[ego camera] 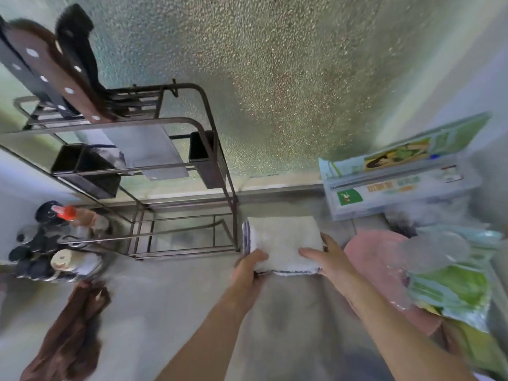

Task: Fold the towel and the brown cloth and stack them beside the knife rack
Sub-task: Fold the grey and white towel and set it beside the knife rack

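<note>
The white towel (283, 237), folded into a thick rectangle with a purple-striped edge, lies on the grey counter right beside the foot of the metal knife rack (192, 160). My left hand (246, 270) grips its near left corner, thumb on top. My right hand (330, 259) lies flat on its near right edge with the fingers spread. The brown cloth (68, 334) lies crumpled and unfolded at the counter's near left, away from both hands.
Knives with dark handles (55, 67) stand in the rack's top. Bottles and jars (55, 243) crowd the left. At the right are a cling-film box (398, 185), a pink cloth (379, 259) and green plastic packets (450, 284). A frosted window rises behind.
</note>
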`<move>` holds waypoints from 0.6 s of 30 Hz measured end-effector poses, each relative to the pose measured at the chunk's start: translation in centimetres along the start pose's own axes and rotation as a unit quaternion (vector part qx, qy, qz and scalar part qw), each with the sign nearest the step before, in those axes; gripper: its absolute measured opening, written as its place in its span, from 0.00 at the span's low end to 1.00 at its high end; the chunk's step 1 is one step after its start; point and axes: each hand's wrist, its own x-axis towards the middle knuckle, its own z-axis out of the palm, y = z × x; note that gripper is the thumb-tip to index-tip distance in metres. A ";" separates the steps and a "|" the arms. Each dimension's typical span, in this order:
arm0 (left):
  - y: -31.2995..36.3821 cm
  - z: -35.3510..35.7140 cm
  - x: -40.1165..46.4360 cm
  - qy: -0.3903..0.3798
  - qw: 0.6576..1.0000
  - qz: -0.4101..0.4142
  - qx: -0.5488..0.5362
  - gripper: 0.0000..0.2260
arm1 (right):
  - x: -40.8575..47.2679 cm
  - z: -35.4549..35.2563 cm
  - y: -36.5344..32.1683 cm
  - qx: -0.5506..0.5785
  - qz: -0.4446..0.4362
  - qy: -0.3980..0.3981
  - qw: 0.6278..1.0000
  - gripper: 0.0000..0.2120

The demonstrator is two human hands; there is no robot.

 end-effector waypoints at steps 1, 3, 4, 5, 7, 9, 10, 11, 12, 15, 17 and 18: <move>0.4 0.7 0.6 0.028 1.000 0.004 -0.010 0.13 | 0.9 0.3 -0.8 -0.005 -0.018 0.022 1.000 0.29; 1.1 2.0 1.9 0.097 0.995 0.012 -0.029 0.13 | 2.7 1.0 -1.9 -0.030 -0.055 0.050 0.997 0.21; 1.2 2.4 2.4 0.120 0.992 0.021 -0.034 0.14 | 3.1 1.4 -2.2 -0.040 -0.074 0.063 0.995 0.18; 1.4 2.8 2.9 0.132 0.990 0.034 -0.038 0.15 | 3.7 1.7 -2.3 -0.048 -0.090 0.072 0.992 0.16; 1.5 3.4 4.1 0.133 0.988 0.070 -0.030 0.15 | 4.9 2.2 -2.2 -0.062 -0.110 0.082 0.989 0.13; 1.5 3.8 5.0 0.172 0.977 0.106 0.060 0.15 | 6.0 2.4 -1.8 -0.091 -0.124 0.087 0.984 0.11; 1.4 3.9 5.1 0.195 0.966 0.119 0.121 0.17 | 6.3 2.5 -1.6 -0.103 -0.131 0.088 0.982 0.11; 1.3 4.2 5.0 0.215 0.952 0.123 0.178 0.19 | 6.5 2.5 -1.5 -0.109 -0.135 0.087 0.981 0.11; 1.1 4.3 4.7 0.231 0.939 0.115 0.227 0.23 | 6.7 2.5 -1.4 -0.114 -0.138 0.087 0.980 0.11; -0.2 4.9 3.4 0.254 0.889 0.125 0.361 0.33 | 6.2 2.5 -1.4 -0.135 -0.157 0.090 0.974 0.12; -1.2 5.2 1.9 0.227 0.844 0.222 0.433 0.33 | 5.7 2.5 -1.3 -0.157 -0.182 0.108 0.965 0.19; -1.5 5.3 1.2 0.224 0.809 0.274 0.470 0.31 | 5.4 2.4 -1.0 -0.182 -0.192 0.128 0.956 0.26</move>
